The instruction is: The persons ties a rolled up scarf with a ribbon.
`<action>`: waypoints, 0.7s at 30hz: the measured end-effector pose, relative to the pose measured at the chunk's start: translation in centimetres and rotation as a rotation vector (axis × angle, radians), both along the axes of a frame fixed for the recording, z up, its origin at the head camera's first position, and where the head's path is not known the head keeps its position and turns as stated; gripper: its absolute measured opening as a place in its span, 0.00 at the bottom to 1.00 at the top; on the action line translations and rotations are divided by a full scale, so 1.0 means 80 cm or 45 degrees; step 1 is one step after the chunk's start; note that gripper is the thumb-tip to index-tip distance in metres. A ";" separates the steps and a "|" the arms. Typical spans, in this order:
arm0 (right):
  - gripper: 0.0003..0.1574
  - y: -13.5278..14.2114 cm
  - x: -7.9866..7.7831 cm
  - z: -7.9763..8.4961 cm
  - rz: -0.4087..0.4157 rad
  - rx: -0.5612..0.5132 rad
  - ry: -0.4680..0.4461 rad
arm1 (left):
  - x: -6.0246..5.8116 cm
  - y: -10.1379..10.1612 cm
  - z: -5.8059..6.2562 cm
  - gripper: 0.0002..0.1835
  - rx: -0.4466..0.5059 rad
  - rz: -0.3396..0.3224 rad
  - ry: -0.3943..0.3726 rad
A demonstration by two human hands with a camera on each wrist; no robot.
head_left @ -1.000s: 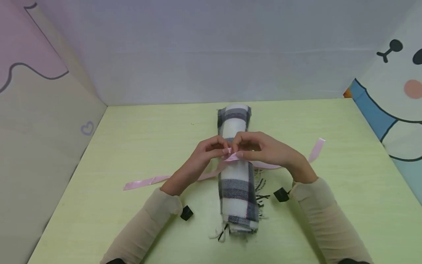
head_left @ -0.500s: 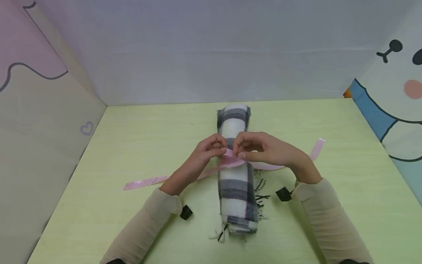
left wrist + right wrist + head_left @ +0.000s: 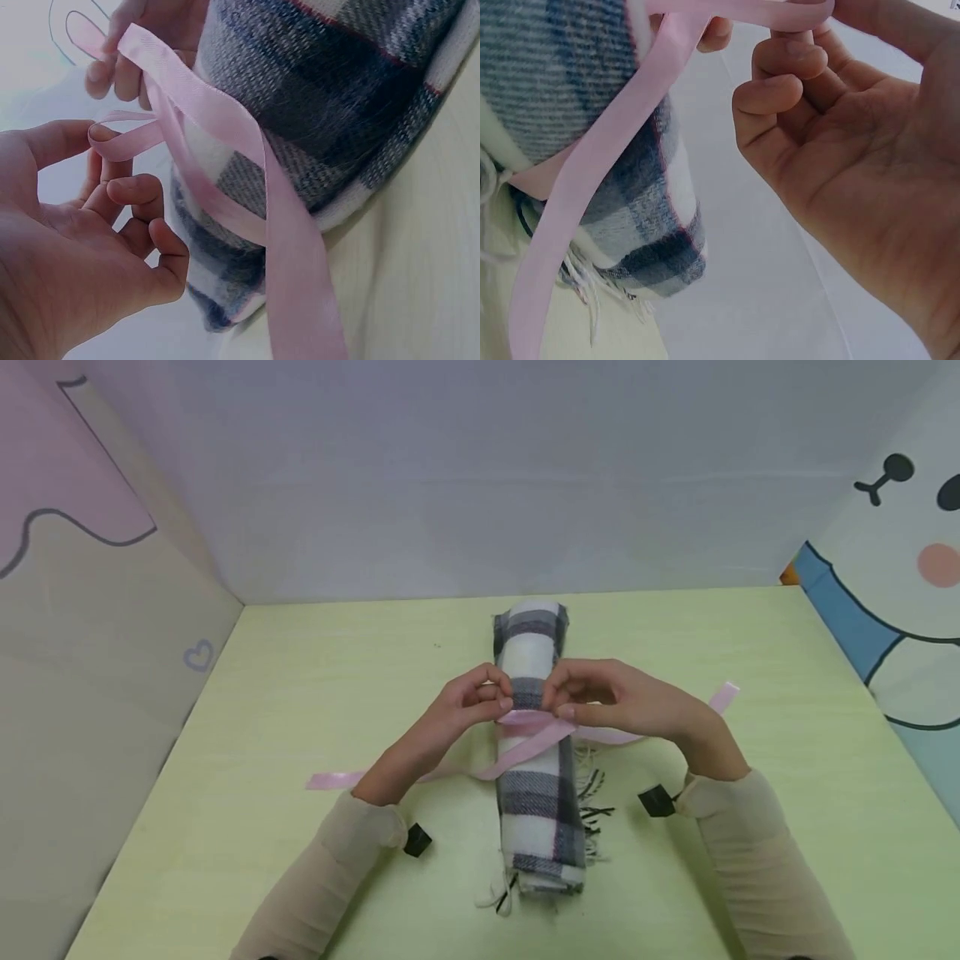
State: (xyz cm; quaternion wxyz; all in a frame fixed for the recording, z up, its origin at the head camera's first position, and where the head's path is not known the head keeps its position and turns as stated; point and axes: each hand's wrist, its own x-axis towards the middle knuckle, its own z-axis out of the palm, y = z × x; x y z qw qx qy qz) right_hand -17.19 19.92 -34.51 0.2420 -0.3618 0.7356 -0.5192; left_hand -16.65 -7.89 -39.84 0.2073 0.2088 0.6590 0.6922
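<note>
Left fingers (image 3: 487, 708) and right fingers (image 3: 592, 714): each pair pinching pink ribbon (image 3: 532, 748), centre frame, tips partly hidden, grip apparently light. Plaid roll (image 3: 536, 793) beneath, on bench (image 3: 300, 693); a slackened pinch could let the ribbon's loops collapse.

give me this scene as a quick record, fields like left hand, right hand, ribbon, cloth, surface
left hand: pinches a loop of pink ribbon
right hand: pinches the pink ribbon near the right edge of the roll
ribbon: crosses over the roll, one end out to each side; whether it is knotted cannot be told
cloth: checked roll, dark and white, lying lengthwise away from the person
fringe: loose strands along the right side and at the near end
surface: pale yellow-green table
sleeves: beige, both arms
</note>
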 end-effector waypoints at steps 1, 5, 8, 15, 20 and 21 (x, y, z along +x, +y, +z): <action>0.09 0.002 0.001 -0.002 -0.011 0.000 -0.008 | 0.000 -0.001 0.000 0.04 -0.005 -0.005 0.001; 0.12 0.012 0.004 -0.010 -0.046 -0.012 -0.039 | 0.000 -0.004 -0.001 0.04 -0.020 -0.007 0.003; 0.14 0.020 0.007 -0.016 -0.058 -0.022 -0.061 | 0.001 -0.010 -0.002 0.03 -0.041 0.018 0.006; 0.22 0.041 0.015 -0.018 -0.111 0.026 -0.096 | 0.000 -0.029 -0.005 0.05 -0.118 0.094 -0.032; 0.22 0.050 0.018 -0.016 -0.163 0.134 -0.059 | 0.001 -0.041 -0.006 0.06 -0.174 0.094 -0.023; 0.21 0.051 0.018 -0.016 -0.168 0.154 -0.040 | 0.000 -0.043 -0.007 0.07 -0.184 0.093 -0.017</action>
